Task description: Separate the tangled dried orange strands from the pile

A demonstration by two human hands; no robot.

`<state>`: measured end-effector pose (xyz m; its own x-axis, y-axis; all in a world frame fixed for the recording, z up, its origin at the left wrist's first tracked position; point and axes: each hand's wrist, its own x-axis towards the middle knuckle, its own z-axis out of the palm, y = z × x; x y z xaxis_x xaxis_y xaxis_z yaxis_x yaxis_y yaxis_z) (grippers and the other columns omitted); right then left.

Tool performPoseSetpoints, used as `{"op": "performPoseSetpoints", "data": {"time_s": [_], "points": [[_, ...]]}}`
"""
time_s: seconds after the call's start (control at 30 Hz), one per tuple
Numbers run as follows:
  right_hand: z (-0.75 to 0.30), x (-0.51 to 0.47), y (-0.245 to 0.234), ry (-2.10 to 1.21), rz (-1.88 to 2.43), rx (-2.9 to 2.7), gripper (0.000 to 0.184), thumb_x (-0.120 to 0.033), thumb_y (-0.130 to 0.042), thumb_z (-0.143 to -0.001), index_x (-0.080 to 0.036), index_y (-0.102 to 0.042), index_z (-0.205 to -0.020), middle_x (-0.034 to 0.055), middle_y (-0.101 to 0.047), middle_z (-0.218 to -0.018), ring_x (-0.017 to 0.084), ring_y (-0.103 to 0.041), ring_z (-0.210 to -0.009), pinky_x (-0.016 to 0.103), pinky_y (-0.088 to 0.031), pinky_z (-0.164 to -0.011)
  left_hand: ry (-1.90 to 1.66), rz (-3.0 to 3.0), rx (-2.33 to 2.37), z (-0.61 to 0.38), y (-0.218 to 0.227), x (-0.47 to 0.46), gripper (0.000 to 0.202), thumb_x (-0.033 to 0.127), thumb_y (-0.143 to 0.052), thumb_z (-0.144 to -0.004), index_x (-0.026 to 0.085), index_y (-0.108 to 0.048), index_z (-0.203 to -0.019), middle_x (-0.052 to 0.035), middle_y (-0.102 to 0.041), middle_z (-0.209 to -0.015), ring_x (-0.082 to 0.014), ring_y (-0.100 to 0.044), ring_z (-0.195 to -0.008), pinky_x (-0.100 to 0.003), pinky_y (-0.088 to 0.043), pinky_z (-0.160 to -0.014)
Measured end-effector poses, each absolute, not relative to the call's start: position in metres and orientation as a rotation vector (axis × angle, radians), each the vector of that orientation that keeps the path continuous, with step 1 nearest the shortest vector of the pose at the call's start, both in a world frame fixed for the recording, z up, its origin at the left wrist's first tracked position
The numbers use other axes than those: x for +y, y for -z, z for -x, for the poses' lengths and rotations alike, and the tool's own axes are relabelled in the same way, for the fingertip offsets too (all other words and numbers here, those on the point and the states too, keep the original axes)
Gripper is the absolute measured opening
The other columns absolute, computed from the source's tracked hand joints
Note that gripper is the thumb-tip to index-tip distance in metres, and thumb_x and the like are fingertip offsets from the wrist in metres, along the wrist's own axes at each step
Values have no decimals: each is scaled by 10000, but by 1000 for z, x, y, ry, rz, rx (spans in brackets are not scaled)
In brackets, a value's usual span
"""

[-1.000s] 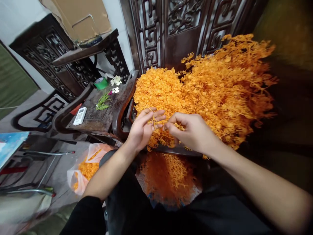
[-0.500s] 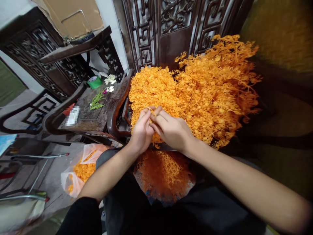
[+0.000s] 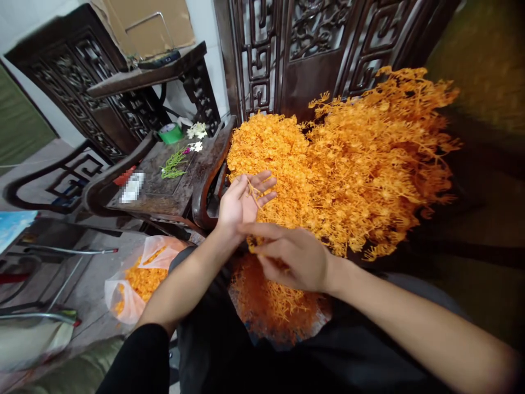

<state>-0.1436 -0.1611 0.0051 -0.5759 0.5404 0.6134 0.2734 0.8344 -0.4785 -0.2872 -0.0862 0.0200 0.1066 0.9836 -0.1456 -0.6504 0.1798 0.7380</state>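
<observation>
My left hand [image 3: 246,201] is palm up with its fingers spread, and a thin orange branched sprig [image 3: 254,191] rests across it, held by the thumb. Just below and to the right, my right hand [image 3: 293,257] is somewhat blurred. Its thumb and a finger pinch a small orange piece [image 3: 251,249], while the index finger points toward the left wrist. Behind both hands rises a large heap of orange artificial flower sprays [image 3: 369,164], with a denser mound [image 3: 266,148] on its left. Below the right hand, loose orange bits [image 3: 283,301] lie on a surface between my legs.
On the left, a dark wooden chair [image 3: 153,191] holds green tape [image 3: 170,133], green sprigs [image 3: 174,164], white flowers [image 3: 197,130] and a small white packet [image 3: 132,189]. A plastic bag [image 3: 118,290] with orange pieces sits on the floor. Carved wood panels [image 3: 303,82] stand behind.
The hands, which were together at the fingertips, have come apart. My right hand has moved down toward me with a small orange piece; my left hand has opened out, showing the sprig. The view has shifted slightly.
</observation>
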Motion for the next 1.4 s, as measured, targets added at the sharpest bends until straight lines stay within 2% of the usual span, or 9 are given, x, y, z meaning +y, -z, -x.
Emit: {"op": "performPoseSetpoints", "data": {"time_s": [0.13,0.3,0.53,0.63,0.7,0.77,0.93,1.13,1.4], "points": [[114,-155,-24,-495,748,-1954,129,-162,-602,-932,-258,-688,-925,45,-792,-1032,167,-741,-787,306,-587,-695,-1400,-518,659,297,-26,-84,222,256,-479,-1034,191,-576,-845,-17,-678,-858,-110,-629,-688,-256,-489,-651],[97,-137,-27,-438,1084,-1713,194,-311,-631,-975,-269,-765,-1109,79,-797,-1072,257,-758,-940,435,-588,-843,-1416,-570,634,306,-35,-85,197,261,-552,-999,189,-577,-817,-20,-629,-832,-91,-557,-643,-234,-434,-592],[112,-104,-11,-1063,1082,-1923,264,-455,-707,-897,-202,-783,-907,18,-777,-874,190,-680,-769,338,-500,-748,-1304,-697,635,286,-35,-87,228,264,-462,-1033,186,-560,-842,-35,-663,-870,-108,-625,-714,-241,-495,-644],[114,-99,-7,-1085,1040,-1820,358,-509,-686,-905,-182,-690,-760,-28,-624,-662,126,-525,-606,283,-405,-634,-1331,-904,670,280,-27,-83,185,383,-586,-994,202,-569,-958,-44,-702,-954,-150,-689,-874,-276,-535,-760],[111,-99,-5,-1040,1058,-1723,399,-551,-664,-915,-179,-672,-769,-32,-575,-640,117,-475,-584,276,-377,-613,-1267,-1104,764,280,-22,-83,321,459,-714,-911,219,-583,-1079,-53,-718,-993,-172,-701,-900,-286,-539,-766],[107,-100,-5,-993,1062,-1682,422,-573,-652,-919,-179,-672,-768,-14,-595,-666,129,-501,-615,282,-388,-633,-1097,-1273,862,282,-18,-86,443,449,-827,-808,206,-613,-1110,-50,-717,-936,-154,-683,-780,-264,-523,-679],[102,-98,-2,-696,1191,-1469,392,-487,-670,-922,-187,-628,-674,8,-600,-647,141,-509,-623,293,-391,-626,-917,-1340,928,284,-16,-91,333,358,-875,-741,145,-628,-812,23,-601,-630,-43,-467,-482,-192,-338,-466],[109,-83,5,-601,1154,-1275,327,-408,-688,-916,-187,-654,-677,16,-648,-670,149,-559,-644,297,-427,-637,-874,-1034,869,276,-23,-85,383,338,-889,-729,158,-565,-825,31,-585,-592,7,-307,-395,-173,-162,-420],[121,-50,11,-703,1051,-959,276,-347,-703,-883,-187,-635,-669,4,-613,-654,103,-511,-579,240,-399,-529,-876,-851,795,271,-24,-85,256,239,-794,-822,138,-560,-816,38,-554,-606,18,-257,-393,-152,-134,-403]]}}
